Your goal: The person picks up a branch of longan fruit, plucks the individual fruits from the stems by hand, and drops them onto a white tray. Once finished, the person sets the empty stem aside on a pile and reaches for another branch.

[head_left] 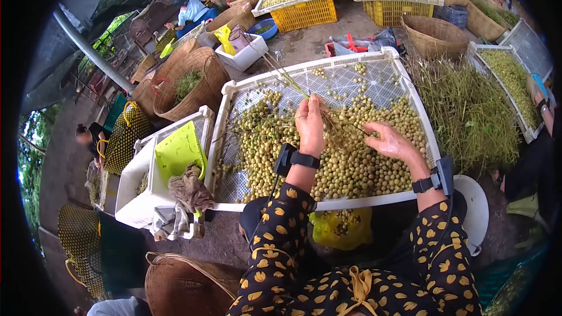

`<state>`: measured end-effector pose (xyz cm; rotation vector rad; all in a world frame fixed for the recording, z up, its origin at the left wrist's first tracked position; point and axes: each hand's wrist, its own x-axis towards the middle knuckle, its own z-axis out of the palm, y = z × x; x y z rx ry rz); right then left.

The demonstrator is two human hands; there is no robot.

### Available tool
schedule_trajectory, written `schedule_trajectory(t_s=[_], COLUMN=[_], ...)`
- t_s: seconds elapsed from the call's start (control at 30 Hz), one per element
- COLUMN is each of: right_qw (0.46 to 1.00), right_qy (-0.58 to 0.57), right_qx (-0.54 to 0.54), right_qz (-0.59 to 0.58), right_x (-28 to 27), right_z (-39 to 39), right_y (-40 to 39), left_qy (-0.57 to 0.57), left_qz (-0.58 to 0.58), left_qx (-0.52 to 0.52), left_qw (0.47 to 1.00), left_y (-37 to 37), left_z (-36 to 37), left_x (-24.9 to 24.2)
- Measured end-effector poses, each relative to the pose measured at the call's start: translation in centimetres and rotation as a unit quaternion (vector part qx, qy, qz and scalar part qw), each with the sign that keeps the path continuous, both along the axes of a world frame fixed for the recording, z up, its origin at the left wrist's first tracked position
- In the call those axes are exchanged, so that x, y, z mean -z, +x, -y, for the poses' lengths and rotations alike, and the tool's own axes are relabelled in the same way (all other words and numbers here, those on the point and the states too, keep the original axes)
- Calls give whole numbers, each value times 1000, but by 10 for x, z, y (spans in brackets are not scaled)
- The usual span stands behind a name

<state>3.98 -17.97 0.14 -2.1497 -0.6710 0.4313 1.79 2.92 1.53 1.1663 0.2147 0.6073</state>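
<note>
My left hand (pixel 311 127) is closed around a bunch of thin green stems (pixel 288 79), whose long ends point up and left. Brownish twigs hang from the bunch on the right side of that hand. Thumb and forefinger of my right hand (pixel 391 141) pinch together at the tip of a thin dark twig running out from the bunch. Below both hands, many small round yellowish-green fruits (pixel 351 169) lie loose in a white mesh tray (pixel 345 203). Bare mesh shows along its far edge and left side.
A heap of stripped stems (pixel 462 111) lies right of the tray. At left stand a white crate with a lime-green scoop (pixel 178 151) and a cloth (pixel 192 187). Wicker baskets (pixel 193 287) stand around. Another person's hand (pixel 541 102) is by a tray at far right.
</note>
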Motion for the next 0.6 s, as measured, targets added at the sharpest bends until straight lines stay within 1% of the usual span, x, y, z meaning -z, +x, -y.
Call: schedule_trajectory(t_s=[0.1,0.13,0.2,0.23,0.27,0.3,0.33,0.37,0.43,0.47,0.57,0.6], right_qw=[999,1000,999,997,991,991,990,987,989,990,991,990], right_qy=[-7,-9,38,61,123,118,113,108,76,70,80,89], right_qx=[-2,5,1,-1,46,53,60,68,68,69,64,64], right_qz=[37,8,-28,-46,-15,23,62,100,109,105,91,88], right_x=[4,0,-3,-4,-2,-8,-15,-19,-24,-26,-29,-29], right_z=[-8,-10,-3,-1,2,4,7,9,11,11,9,9], right_y=[-8,-7,4,7,6,5,6,7,6,4,2,2], left_qy=[-8,-6,-1,25,51,77,69,159,335,363,496,468], left_qz=[-13,-11,-9,2,13,24,38,34,25,-12,-28,-36], left_qx=[5,6,8,4,1,-3,17,32,63,89,154,170], left_qw=[1000,1000,1000,1000,999,997,997,986,940,927,854,866], left_y=[0,-1,-3,-4,-5,-5,1,4,2,1,-8,-12], left_z=[-5,-7,-10,-9,-6,-1,0,1,8,14,27,35], left_x=[4,4,0,-2,-4,-6,7,15,18,20,13,13])
